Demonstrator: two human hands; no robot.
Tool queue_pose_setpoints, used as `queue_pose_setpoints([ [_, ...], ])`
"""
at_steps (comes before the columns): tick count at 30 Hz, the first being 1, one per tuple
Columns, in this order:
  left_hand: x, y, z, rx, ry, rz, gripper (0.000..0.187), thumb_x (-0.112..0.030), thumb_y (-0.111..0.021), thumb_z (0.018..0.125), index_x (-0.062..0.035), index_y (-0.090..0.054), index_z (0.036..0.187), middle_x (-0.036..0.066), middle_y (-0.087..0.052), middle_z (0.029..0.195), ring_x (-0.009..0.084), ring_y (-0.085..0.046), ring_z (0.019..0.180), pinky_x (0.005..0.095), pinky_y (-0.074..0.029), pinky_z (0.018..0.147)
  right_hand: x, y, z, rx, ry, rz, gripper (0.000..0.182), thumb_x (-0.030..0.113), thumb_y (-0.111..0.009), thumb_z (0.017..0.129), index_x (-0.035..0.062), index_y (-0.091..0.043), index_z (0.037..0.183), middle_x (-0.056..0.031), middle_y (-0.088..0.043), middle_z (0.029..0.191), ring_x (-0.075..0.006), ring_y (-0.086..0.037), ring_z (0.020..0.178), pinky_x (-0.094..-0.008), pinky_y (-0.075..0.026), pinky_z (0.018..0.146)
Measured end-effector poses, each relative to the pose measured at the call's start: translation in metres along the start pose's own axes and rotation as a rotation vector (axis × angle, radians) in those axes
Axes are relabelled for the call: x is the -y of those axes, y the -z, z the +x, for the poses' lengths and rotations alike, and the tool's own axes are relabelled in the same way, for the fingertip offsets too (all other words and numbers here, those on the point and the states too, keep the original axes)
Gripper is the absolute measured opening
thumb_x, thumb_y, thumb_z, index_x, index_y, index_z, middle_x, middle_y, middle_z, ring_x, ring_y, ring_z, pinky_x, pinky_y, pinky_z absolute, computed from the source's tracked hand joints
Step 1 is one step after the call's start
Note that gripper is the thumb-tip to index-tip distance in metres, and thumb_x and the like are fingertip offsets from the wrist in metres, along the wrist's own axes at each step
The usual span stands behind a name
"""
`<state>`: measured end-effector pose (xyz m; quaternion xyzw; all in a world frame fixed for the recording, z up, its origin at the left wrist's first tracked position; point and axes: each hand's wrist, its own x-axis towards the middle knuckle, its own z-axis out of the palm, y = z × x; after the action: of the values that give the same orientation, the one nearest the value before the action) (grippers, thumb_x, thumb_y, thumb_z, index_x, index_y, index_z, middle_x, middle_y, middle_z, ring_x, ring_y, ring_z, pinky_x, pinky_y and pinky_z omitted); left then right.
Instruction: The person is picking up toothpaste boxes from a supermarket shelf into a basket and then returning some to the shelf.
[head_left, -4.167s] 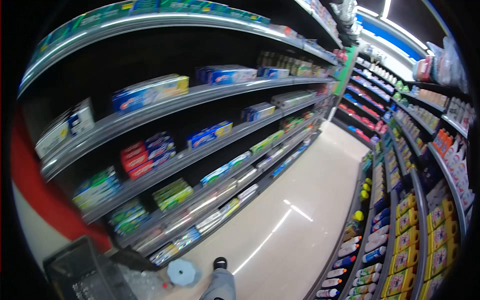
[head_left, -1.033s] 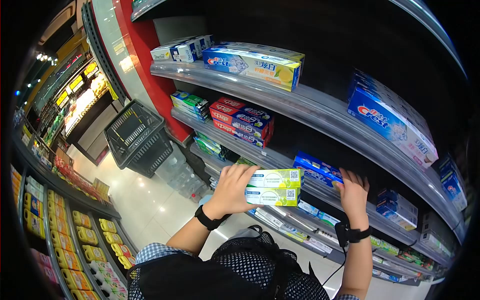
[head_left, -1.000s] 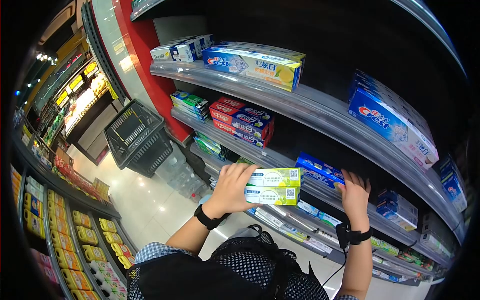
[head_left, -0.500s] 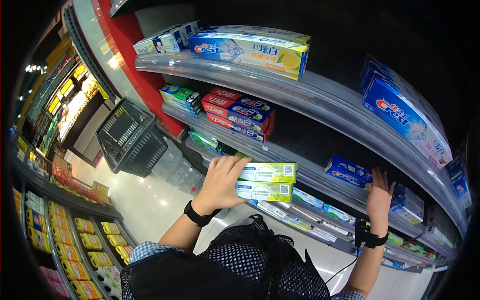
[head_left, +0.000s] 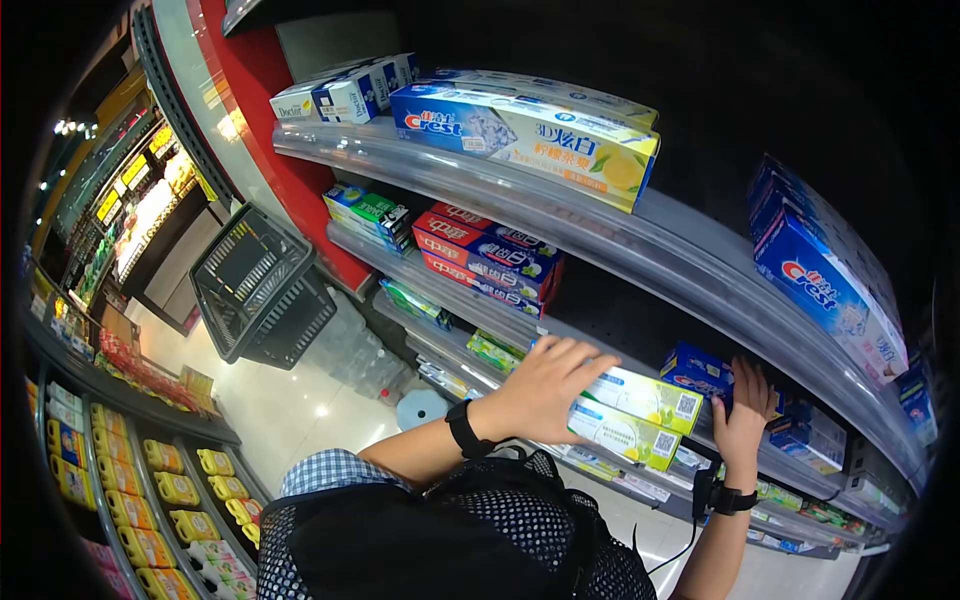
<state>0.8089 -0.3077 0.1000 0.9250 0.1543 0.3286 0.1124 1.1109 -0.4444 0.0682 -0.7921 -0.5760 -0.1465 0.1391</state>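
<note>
My left hand is closed around the left end of two stacked toothpaste boxes, white and green with lemon pictures. They are held in front of the middle shelf. On that shelf my right hand rests with fingers stretched out against the right end of a blue Crest toothpaste box. Its thumb lies at the box's front corner, and part of the box is hidden by the hand. More blue and white toothpaste boxes lie just right of this hand.
Red and blue toothpaste boxes are stacked left on the middle shelf. Large Crest boxes stand above, with another Crest stack at right. A dark shopping basket stands left, beside clear plastic bottles. Yellow containers fill the lower-left shelves.
My left hand has carried the two boxes rightward and slightly down, closer to my right hand. The right hand stays at the blue Crest box. The view has shifted a little.
</note>
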Motion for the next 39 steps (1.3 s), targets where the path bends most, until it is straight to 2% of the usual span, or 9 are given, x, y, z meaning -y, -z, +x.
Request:
queue_pose_setpoints([
  [3,-0.001,-0.011,-0.005,0.068,0.021,-0.126,0.086,-0.040,-0.080,0.055,-0.0020,-0.050,0.125,0.014,-0.054,0.113,0.0294,-0.051,0.104,0.0414,-0.034,0.091,-0.004,-0.009,-0.003,-0.076,0.030,-0.014,0.058,0.019,-0.061,0.079,0.0091,-0.046,0.134,-0.0096,-0.045,0.139,-0.0301,-0.035,0.132,-0.0484,-0.019,0.110],
  [11,-0.011,-0.021,-0.029,0.126,0.068,-0.024,0.083,-0.037,-0.079,0.054,-0.0040,-0.050,0.124,0.012,-0.054,0.112,0.0286,-0.050,0.104,0.0413,-0.034,0.092,-0.005,-0.015,-0.003,-0.237,0.122,-0.035,0.050,0.020,-0.059,0.079,0.0059,-0.052,0.127,-0.0110,-0.052,0.131,-0.0313,-0.043,0.124,-0.0475,-0.025,0.105],
  [18,-0.048,-0.027,-0.075,0.187,0.246,0.031,0.074,-0.038,-0.075,0.062,-0.0052,-0.050,0.124,0.011,-0.054,0.109,0.0272,-0.051,0.103,0.0403,-0.034,0.091,-0.015,-0.023,-0.006,-0.232,0.155,-0.064,0.049,0.021,-0.054,0.083,0.0068,-0.050,0.129,-0.0119,-0.049,0.136,-0.0310,-0.041,0.128,-0.0475,-0.026,0.105],
  [28,-0.039,0.047,-0.167,0.098,0.519,0.277,0.069,-0.035,-0.076,0.058,-0.0062,-0.055,0.117,0.011,-0.056,0.103,0.0288,-0.054,0.096,0.0406,-0.036,0.087,-0.018,-0.026,-0.004,-0.246,0.187,-0.103,0.046,0.022,-0.049,0.088,0.0047,-0.048,0.131,-0.0132,-0.049,0.135,-0.0319,-0.043,0.127,-0.0471,-0.027,0.105],
  [33,0.009,0.073,-0.192,0.026,0.440,0.266,0.071,-0.033,-0.076,0.056,-0.0059,-0.055,0.118,0.010,-0.056,0.104,0.0267,-0.053,0.098,0.0404,-0.035,0.086,-0.012,-0.025,-0.005,-0.339,0.082,-0.155,0.047,0.022,-0.053,0.088,0.0037,-0.047,0.131,-0.0143,-0.045,0.139,-0.0348,-0.041,0.128,-0.0503,-0.024,0.107],
  [34,0.022,0.082,-0.195,0.015,0.430,0.265,0.071,-0.033,-0.076,0.056,-0.0059,-0.055,0.118,0.010,-0.056,0.104,0.0267,-0.053,0.098,0.0404,-0.035,0.086,0.010,-0.017,-0.002,-0.448,0.129,-0.099,0.044,0.020,-0.055,0.088,0.0022,-0.050,0.127,-0.0165,-0.047,0.136,-0.0352,-0.043,0.126,-0.0486,-0.027,0.105],
  [37,0.059,0.113,-0.210,-0.002,0.383,0.260,0.072,-0.036,-0.077,0.057,-0.0054,-0.054,0.118,0.010,-0.056,0.105,0.0274,-0.053,0.097,0.0417,-0.036,0.086,0.132,-0.003,0.008,-0.487,0.058,0.492,0.028,0.010,-0.057,0.084,-0.0002,-0.057,0.111,-0.0180,-0.053,0.122,-0.0315,-0.050,0.114,-0.0427,-0.034,0.100],
  [38,0.072,0.125,-0.215,0.010,0.373,0.235,0.072,-0.036,-0.077,0.057,-0.0054,-0.054,0.118,0.010,-0.056,0.105,0.0274,-0.053,0.097,0.0417,-0.036,0.086,0.175,-0.002,0.009,-0.376,0.108,0.634,0.028,0.008,-0.057,0.082,0.0002,-0.058,0.108,-0.0163,-0.053,0.121,-0.0292,-0.052,0.112,-0.0407,-0.038,0.098],
  [39,0.085,0.137,-0.219,0.004,0.351,0.255,0.072,-0.038,-0.077,0.058,-0.0048,-0.054,0.118,0.010,-0.057,0.105,0.0274,-0.054,0.097,0.0413,-0.036,0.086,0.230,-0.003,0.011,-0.186,0.123,0.975,0.032,0.008,-0.058,0.079,0.0016,-0.057,0.110,-0.0152,-0.051,0.125,-0.0268,-0.052,0.113,-0.0391,-0.043,0.096],
])
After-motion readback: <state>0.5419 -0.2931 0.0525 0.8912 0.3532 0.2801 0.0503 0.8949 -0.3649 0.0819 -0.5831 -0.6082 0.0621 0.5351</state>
